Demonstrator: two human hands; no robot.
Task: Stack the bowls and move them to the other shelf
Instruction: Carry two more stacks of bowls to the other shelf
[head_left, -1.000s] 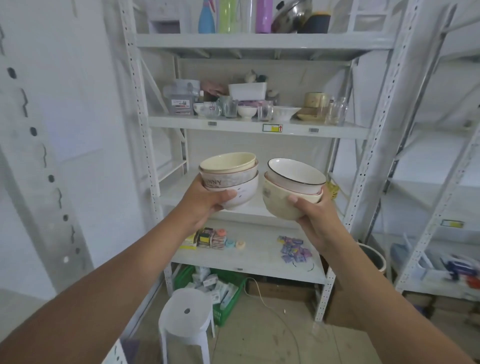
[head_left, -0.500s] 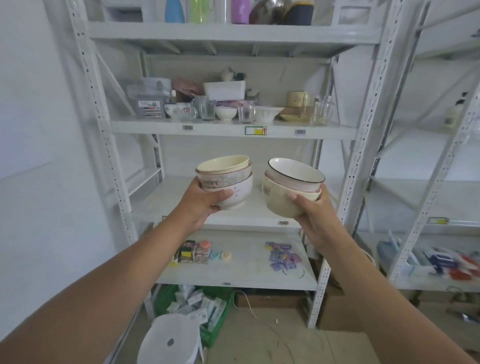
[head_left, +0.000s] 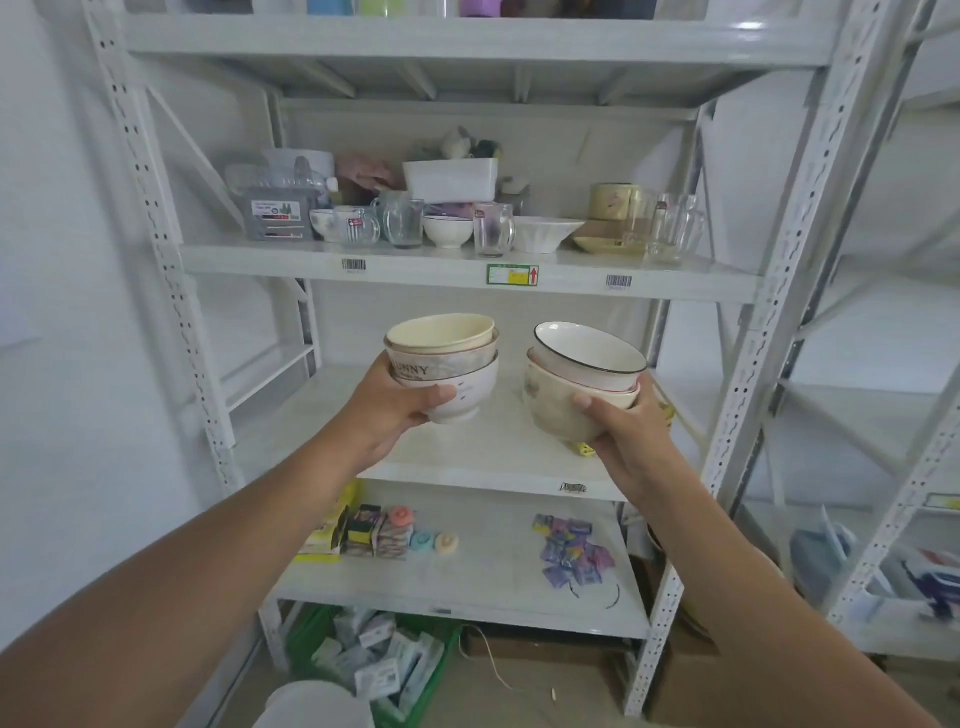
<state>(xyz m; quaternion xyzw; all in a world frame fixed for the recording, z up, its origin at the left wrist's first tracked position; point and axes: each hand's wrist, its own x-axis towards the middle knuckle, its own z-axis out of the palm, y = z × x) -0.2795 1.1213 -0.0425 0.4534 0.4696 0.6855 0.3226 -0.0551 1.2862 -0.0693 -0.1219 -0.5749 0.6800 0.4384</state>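
left hand (head_left: 400, 410): curled under + around the left stack (head_left: 443, 364), thumb across the front of the bottom bowl, other fingers hidden behind it. Looks like 3 bowls nested, cream one on top, the "..NNY" print one in the middle

right hand (head_left: 626, 434): cupping the right stack (head_left: 584, 384) from below/right side, thumb pressed on the front wall of the lowest bowl, rest of the fingers wrapped round the back. 3 bowls here too afaict, black-rimmed one on top, tilted a bit toward the cam

where the bowls are: both stacks up in the air, side by side w/ a gap between, not touching each other. They hang in front of + above the middle shelf (head_left: 467, 462), nothing resting on it yet

key relation: shelf board lies straight ahead and below both stacks. Left stack sits roughly level, right one leans, so imo the right needs levelling before it goes down. Neither hand is clearly nearer the shelf, pretty even

upper shelf (head_left: 447, 270): already packed w/ glass mugs (head_left: 493, 228) and other bowls, so prob not the target, but that's a guess

progress: stacking looks done (2 piles of 3), placing not done yet

risk: top bowl on the tilted stack could slide if it tips more
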